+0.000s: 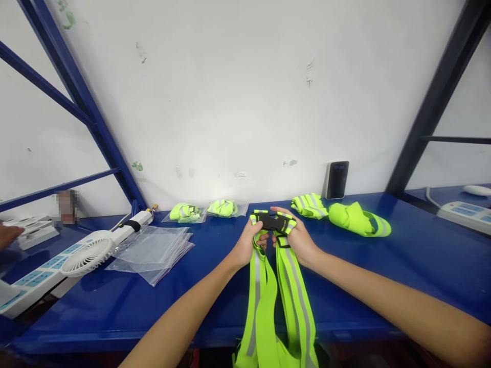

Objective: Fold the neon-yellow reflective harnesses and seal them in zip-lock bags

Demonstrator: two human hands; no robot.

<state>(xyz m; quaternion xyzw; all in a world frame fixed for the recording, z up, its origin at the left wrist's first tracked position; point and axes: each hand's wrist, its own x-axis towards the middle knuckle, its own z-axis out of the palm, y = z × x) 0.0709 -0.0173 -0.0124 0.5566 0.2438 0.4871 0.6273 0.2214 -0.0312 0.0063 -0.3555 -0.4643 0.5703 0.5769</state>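
Observation:
Neon-yellow reflective straps (295, 296) with grey stripes hang from both my hands over the table's front edge. Between the hands is a black side-release buckle (270, 223), its halves together. My left hand (247, 240) grips the buckle's left end and the strap there, thumb on top. On the other side, my right hand (299, 237) is closed round the strap at the buckle's right end. A black slider (283, 242) sits on the right strap just below. The lower ends of the straps run out of view.
Bundled yellow straps (358, 220) and a folded bundle (309, 205) lie right of centre, near a dark-screened device (336, 180). Two bagged bundles (184, 212) rest by the wall. Clear zip bags (157, 250), a white fan (87, 254) and a power strip (36, 278) occupy the left. Another person's hand (9, 236) shows far left.

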